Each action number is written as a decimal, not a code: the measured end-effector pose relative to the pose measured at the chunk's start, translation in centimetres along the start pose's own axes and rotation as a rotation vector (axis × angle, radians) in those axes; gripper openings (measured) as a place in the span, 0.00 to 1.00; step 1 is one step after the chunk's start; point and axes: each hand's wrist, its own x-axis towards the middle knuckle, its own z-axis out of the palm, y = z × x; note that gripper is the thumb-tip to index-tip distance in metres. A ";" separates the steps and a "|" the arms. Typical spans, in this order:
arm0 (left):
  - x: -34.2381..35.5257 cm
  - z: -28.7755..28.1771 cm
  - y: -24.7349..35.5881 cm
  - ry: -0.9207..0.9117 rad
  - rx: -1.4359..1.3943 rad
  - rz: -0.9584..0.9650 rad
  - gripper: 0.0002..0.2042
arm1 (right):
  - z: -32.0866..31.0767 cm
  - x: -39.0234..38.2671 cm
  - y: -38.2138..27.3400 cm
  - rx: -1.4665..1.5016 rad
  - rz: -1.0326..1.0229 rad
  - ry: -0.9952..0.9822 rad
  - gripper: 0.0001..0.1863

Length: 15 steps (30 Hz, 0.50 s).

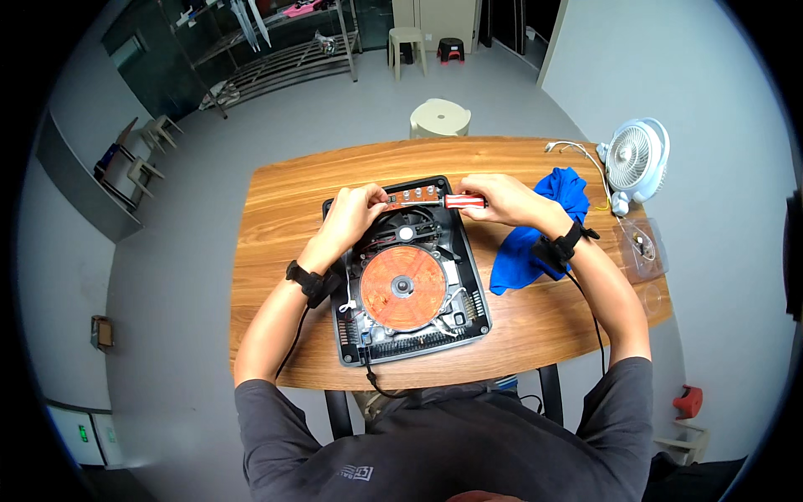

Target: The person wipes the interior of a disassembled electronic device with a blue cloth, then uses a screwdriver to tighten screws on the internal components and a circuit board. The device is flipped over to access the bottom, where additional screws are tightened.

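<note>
An opened induction cooker [475, 276] lies on the table, its black casing showing the inside. A round copper coil [381, 289] sits in the near half, with a black cooling fan [425, 226] beyond it. Along the far edge runs a narrow orange circuit board [421, 192] with several round buttons. My left hand [358, 211] has its fingers closed at the left end of this board. In my right hand [503, 199] is a screwdriver [465, 202] with a red and white handle, held nearly level and pointing left; its shaft lies over the board. Its exact tip is hard to make out.
A blue cloth [523, 255] lies crumpled under and beside my right forearm. At the right edge stand a small white fan [637, 157] and a clear plastic box [642, 251] with small parts. The cooker's cord [372, 378] hangs over the near edge. A stool [440, 117] stands beyond the table.
</note>
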 end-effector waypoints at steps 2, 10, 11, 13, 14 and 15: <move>-0.3 -0.3 0.0 -0.004 0.028 0.021 0.07 | 0.3 0.4 -0.4 -0.005 -0.014 0.007 0.19; -0.4 -0.1 0.5 -0.055 0.025 -0.005 0.08 | 0.7 0.8 -1.4 -0.001 -0.009 0.000 0.19; -0.4 -0.1 0.7 -0.059 0.028 -0.005 0.08 | 0.6 0.8 -1.5 -0.003 -0.003 -0.002 0.18; -0.3 0.2 0.6 -0.069 0.025 0.008 0.08 | 0.6 0.7 -1.4 0.000 -0.006 0.005 0.18; -0.2 0.3 0.6 -0.074 0.024 0.015 0.08 | 0.6 0.6 -1.4 0.001 -0.007 0.008 0.18; -0.2 0.3 0.6 -0.074 0.039 0.014 0.08 | 0.7 0.6 -1.3 0.002 -0.001 0.008 0.18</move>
